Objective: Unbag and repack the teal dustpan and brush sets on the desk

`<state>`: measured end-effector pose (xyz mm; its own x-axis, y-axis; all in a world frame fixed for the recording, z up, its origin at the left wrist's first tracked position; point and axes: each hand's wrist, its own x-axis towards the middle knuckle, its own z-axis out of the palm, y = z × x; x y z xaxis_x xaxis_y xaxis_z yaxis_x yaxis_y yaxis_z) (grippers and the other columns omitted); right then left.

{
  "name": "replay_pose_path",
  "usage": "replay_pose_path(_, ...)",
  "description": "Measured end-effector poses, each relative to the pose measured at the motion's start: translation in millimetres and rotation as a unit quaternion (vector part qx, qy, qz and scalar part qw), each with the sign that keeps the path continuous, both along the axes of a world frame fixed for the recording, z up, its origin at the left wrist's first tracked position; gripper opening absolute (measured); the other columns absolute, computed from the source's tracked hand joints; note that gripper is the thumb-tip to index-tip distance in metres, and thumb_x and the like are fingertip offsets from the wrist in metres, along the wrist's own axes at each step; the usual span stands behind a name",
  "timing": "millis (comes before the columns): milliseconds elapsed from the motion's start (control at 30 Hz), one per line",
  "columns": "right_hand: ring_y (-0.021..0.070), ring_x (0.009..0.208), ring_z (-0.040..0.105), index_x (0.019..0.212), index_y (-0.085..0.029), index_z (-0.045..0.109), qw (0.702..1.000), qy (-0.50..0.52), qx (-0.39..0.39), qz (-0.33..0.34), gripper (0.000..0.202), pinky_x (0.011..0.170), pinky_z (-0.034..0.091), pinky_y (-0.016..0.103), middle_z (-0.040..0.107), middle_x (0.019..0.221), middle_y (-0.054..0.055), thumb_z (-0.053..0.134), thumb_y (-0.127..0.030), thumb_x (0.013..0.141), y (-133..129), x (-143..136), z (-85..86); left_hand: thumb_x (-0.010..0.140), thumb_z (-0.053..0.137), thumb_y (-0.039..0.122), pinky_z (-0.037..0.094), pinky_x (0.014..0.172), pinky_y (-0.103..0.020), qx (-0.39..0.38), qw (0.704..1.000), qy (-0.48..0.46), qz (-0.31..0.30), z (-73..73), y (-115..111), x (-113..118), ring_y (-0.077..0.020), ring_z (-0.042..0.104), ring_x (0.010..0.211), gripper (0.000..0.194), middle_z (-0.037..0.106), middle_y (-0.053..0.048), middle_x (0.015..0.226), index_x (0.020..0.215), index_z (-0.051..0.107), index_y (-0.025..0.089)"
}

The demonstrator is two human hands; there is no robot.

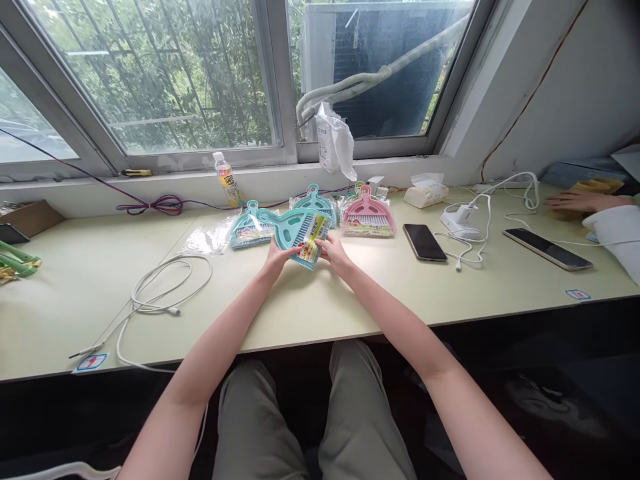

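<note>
A teal mini dustpan-and-brush set (289, 230) with a printed label card is held tilted above the table, its handle pointing to the upper left. My left hand (278, 260) grips its lower left side, thumb lying on the card. On the other side, my right hand (336, 255) is closed on the right edge near the card. Behind the left hand lies another teal dustpan set (245, 230). One more teal set (314, 195) is partly hidden behind the held one. A pink dustpan set (369, 217) lies to the right, overlapping a green-handled one.
Clear plastic wrap (207, 235) and a coiled white cable (145, 303) lie to the left. A drink bottle (227, 180) stands by the window. To the right are a phone (424, 241), a tissue pack (426, 191), a power strip (459, 220) and another person's hand (583, 202).
</note>
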<state>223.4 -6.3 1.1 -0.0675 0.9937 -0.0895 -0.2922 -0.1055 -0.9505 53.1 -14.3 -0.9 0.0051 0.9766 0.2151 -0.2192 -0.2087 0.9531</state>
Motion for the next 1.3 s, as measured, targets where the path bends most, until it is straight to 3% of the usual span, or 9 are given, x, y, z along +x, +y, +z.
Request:
replay_pose_path(367,0.0172,0.073,0.074,0.1,-0.018,0.061,0.999,0.019,-0.027,-0.016,0.018,0.078,0.062,0.034,0.075,0.081,0.002,0.067,-0.011,0.084,0,3,1.3,0.063,0.084,0.036,0.052,0.093,-0.044,0.004,0.997,0.06,-0.055,0.8,7,-9,-0.0292,0.063,0.11,0.069,0.067,-0.009,0.115,0.125,0.057,0.022)
replay_pose_path(500,0.0164,0.068,0.072,0.097,-0.018,0.062,0.997,0.036,-0.028,-0.058,0.019,0.075,0.061,0.032,0.074,0.077,0.001,0.069,-0.008,0.082,2,8,2.5,0.091,0.05,0.049,0.045,0.098,-0.051,0.043,0.961,0.224,0.16,7.6,19,-37,-0.0329,0.061,0.107,0.039,0.07,-0.012,0.101,0.097,0.07,0.017)
replay_pose_path(600,0.0155,0.066,0.071,0.096,-0.018,0.064,0.997,0.037,-0.033,-0.066,0.018,0.074,0.061,0.031,0.075,0.079,0.002,0.068,-0.007,0.082,2,11,2.8,0.095,0.042,0.037,0.032,0.107,-0.057,0.082,0.85,0.357,0.379,12.1,22,-75,-0.0377,0.048,0.125,0.035,0.066,-0.016,0.119,0.101,0.071,0.018)
replay_pose_path(667,0.0155,0.067,0.071,0.096,-0.018,0.064,0.997,0.027,-0.039,-0.066,0.017,0.073,0.061,0.03,0.075,0.08,0.002,0.066,-0.007,0.083,0,12,1.8,0.089,0.05,0.026,0.025,0.109,-0.06,0.072,0.774,0.432,0.457,11.5,21,-102,-0.0399,0.038,0.133,0.032,0.057,-0.017,0.135,0.116,0.067,0.018)
replay_pose_path(833,0.0168,0.069,0.072,0.098,-0.018,0.064,0.997,0.011,-0.043,-0.07,0.02,0.071,0.06,0.03,0.075,0.081,0.004,0.068,-0.009,0.08,-3,11,-0.4,0.084,0.048,0.014,0.025,0.102,-0.062,-0.021,0.714,0.514,0.476,-1.6,24,-142,-0.0389,0.051,0.115,0.028,0.07,-0.018,0.099,0.099,0.071,0.016)
replay_pose_path(967,0.0144,0.067,0.071,0.095,-0.018,0.064,0.997,0.024,-0.038,-0.067,0.016,0.067,0.06,0.027,0.075,0.081,0.003,0.064,-0.008,0.082,-3,12,0.5,0.08,0.055,0.021,0.023,0.105,-0.061,0.016,0.668,0.56,0.49,-7.1,30,-142,-0.0389,0.048,0.12,0.034,0.066,-0.02,0.118,0.111,0.067,0.016)
replay_pose_path(1067,0.014,0.067,0.07,0.093,-0.017,0.063,0.996,0.034,-0.041,-0.074,0.015,0.068,0.06,0.027,0.075,0.082,0.003,0.063,-0.007,0.082,-2,14,0.6,0.075,0.055,0.015,0.022,0.106,-0.06,-0.037,0.642,0.619,0.451,-6.6,30,-143,-0.0388,0.051,0.117,0.03,0.069,-0.02,0.107,0.103,0.068,0.014)
replay_pose_path(1167,0.0154,0.069,0.071,0.092,-0.017,0.064,0.995,0.031,-0.051,-0.076,0.014,0.07,0.06,0.029,0.075,0.084,0.004,0.064,-0.007,0.081,-2,14,0.0,0.076,0.048,0.008,0.027,0.101,-0.058,-0.064,0.648,0.609,0.453,-3.5,26,-150,-0.0376,0.055,0.11,0.027,0.07,-0.018,0.09,0.09,0.07,0.014)
replay_pose_path(1300,0.0162,0.07,0.071,0.09,-0.017,0.065,0.995,0.036,-0.052,-0.075,0.014,0.07,0.06,0.03,0.075,0.086,0.005,0.064,-0.007,0.081,-3,13,0.4,0.085,0.042,0.013,0.033,0.096,-0.054,-0.014,0.685,0.451,0.572,8.1,19,-150,-0.0341,0.056,0.108,0.033,0.071,-0.016,0.104,0.101,0.071,0.018)
